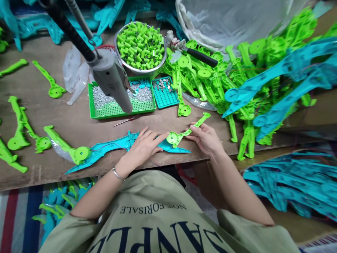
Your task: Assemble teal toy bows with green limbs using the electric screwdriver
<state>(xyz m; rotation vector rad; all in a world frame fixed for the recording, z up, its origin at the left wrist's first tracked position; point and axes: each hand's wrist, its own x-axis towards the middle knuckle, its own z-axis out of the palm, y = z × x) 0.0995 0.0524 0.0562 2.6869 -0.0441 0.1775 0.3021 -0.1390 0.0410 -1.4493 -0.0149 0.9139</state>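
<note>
A long turquoise plastic body part (pixel 105 147) lies along the table's front edge. My left hand (pixel 144 146) rests palm down across its middle, fingers stretched out, the index fingertip by the round end of a green plastic leg piece (pixel 172 138). That round end sits over the turquoise part's right end; whether it is seated there I cannot tell. My right hand (pixel 206 138) pinches the leg piece's narrow arm between thumb and fingers. Another green leg piece (pixel 81 153) lies at the turquoise part's left end. A thin wire runs along the turquoise part.
A grey electric screwdriver (pixel 110 80) hangs above a green tray of screws (pixel 122 114). Behind are a bowl (pixel 143 72) of green caps and a small blue tray (pixel 164 98). Green pieces (pixel 205 73) and turquoise parts (pixel 263 84) heap at right. A thin screwdriver (pixel 123 122) lies near.
</note>
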